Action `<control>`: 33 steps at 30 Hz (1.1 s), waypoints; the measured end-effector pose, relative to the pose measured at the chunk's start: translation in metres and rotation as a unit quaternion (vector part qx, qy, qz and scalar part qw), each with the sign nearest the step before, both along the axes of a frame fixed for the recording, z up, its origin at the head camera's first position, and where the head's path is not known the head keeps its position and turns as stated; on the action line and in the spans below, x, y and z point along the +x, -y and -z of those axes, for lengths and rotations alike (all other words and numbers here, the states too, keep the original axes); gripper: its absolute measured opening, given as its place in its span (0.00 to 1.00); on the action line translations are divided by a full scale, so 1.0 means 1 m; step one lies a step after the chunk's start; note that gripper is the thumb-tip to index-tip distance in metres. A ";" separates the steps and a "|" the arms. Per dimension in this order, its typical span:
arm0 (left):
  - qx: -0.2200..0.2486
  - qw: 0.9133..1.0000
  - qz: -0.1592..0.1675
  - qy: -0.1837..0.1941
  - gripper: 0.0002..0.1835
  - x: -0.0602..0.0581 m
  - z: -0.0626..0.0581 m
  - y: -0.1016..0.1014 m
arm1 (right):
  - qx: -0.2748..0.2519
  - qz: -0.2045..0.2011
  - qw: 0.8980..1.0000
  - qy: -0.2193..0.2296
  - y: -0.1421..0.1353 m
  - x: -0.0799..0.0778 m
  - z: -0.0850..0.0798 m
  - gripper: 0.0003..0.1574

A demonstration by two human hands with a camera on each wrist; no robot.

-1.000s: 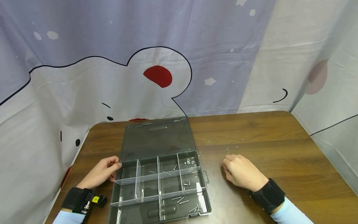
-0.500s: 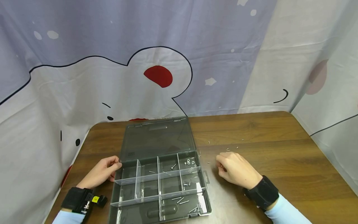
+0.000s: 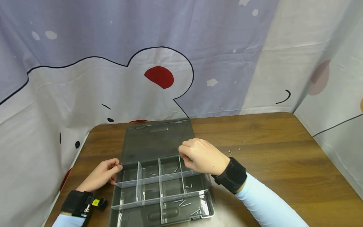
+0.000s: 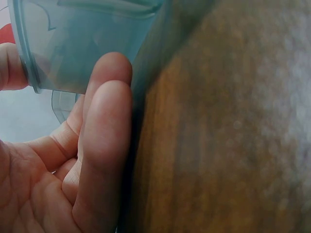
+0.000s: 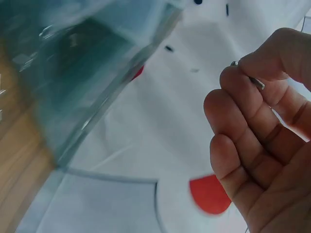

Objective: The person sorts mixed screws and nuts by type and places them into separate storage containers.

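Note:
A grey see-through compartment box [image 3: 136, 217] lies with its lid [image 3: 156, 138] folded back on the wooden table. My left hand [image 3: 103, 173] grips the left side wall at the hinge end; in the left wrist view the thumb [image 4: 10, 68] and fingers [image 4: 104, 121] lie about the wall [image 4: 63, 53]. Over the back right compartment is my right hand [image 3: 202, 154]. Between thumb and index finger it pinches a small metal screw [image 5: 257, 83], seen in the right wrist view. Several screws [image 3: 185, 205] lie in the front right compartment. The hand covers most of the back right compartment.
Several tiny screws [image 3: 230, 151] are scattered on the table [image 3: 269, 132] right of the box. Thin dividers [image 3: 160, 186] stand up between the compartments. A printed curtain [image 3: 113, 88] hangs behind the table.
My right hand has moved left from the table to above the box's back right compartment. My left hand has stayed in place on the box.

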State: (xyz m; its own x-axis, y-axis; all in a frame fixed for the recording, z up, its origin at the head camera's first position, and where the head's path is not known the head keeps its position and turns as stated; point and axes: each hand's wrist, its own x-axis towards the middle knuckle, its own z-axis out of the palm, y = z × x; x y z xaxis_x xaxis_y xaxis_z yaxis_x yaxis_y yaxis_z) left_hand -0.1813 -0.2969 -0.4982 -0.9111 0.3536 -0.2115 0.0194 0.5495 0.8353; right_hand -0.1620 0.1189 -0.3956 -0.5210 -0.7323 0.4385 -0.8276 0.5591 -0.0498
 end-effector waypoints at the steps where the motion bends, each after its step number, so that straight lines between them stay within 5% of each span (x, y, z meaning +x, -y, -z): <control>1: 0.000 1.000 0.000 0.000 0.15 0.000 0.000 0.000 | 0.002 -0.010 1.000 0.002 0.008 -0.002 -0.002 0.16; 16: -0.003 1.000 -0.002 0.004 0.14 -0.001 0.001 0.001 | 0.073 -0.067 0.993 0.057 0.103 -0.013 -0.002 0.10; 29: -0.011 1.000 -0.004 0.004 0.13 -0.002 0.000 -0.001 | 0.085 -0.065 0.993 0.041 0.115 -0.013 0.010 0.03; 33: -0.011 1.000 -0.002 0.005 0.13 -0.003 0.000 -0.002 | 0.129 -0.037 0.989 0.060 0.109 -0.009 0.011 0.38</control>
